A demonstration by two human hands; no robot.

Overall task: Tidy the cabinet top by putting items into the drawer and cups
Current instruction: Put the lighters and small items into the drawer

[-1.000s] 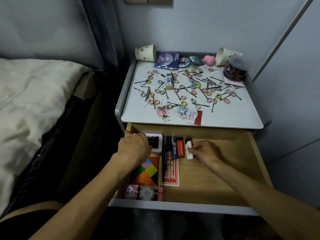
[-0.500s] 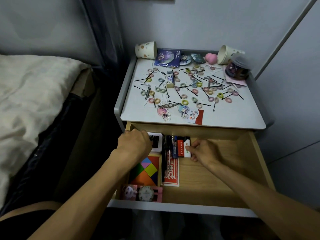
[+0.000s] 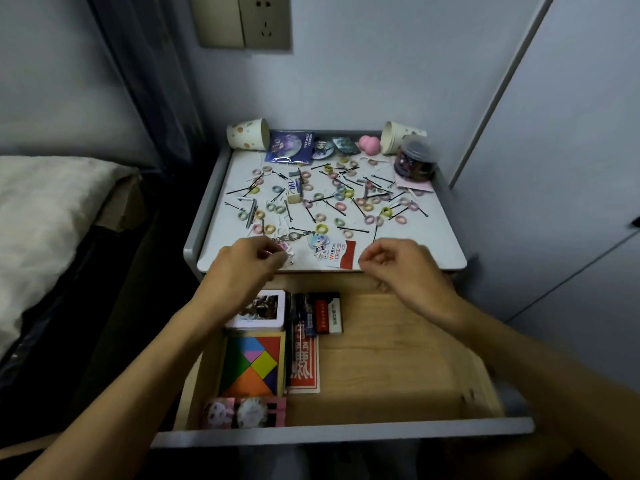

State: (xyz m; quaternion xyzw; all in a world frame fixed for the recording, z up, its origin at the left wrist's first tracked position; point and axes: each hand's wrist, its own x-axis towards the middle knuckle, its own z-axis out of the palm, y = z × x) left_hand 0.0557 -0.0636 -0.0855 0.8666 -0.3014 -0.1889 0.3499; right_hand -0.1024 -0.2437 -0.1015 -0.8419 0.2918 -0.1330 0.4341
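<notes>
- Across the worktop (image 3: 415, 244), clutter from far edge to near edge; most of the tidying judged not yet done.
- Below its near edge, the drawer (image 3: 398, 358) pulled right out, presumably to take the flatter, bigger pieces. Packed close along its left side: a tin (image 3: 259, 308) and a tangram (image 3: 254, 363). Bare wood at the right, with room for more.
- Over the near edge, left of middle, the left grip (image 3: 246, 261), fingers curled down at a pink keychain (image 3: 284, 245). Cannot tell whether clamped on it or only touching.
- Over the near edge, right of middle, the right grip (image 3: 405, 265), loosely curled with nothing seen between the fingers, just beside a red card (image 3: 344, 254). Probably poised for that card.
- At the far left corner a cup (image 3: 247, 134) and at the far right corner a second cup (image 3: 398, 138), both on their sides, mouths turned inward. Likely to need standing up before filling.
- Through the middle, hair ties (image 3: 322, 227) and pins, loose and small, so better suited to the cups than the drawer.
</notes>
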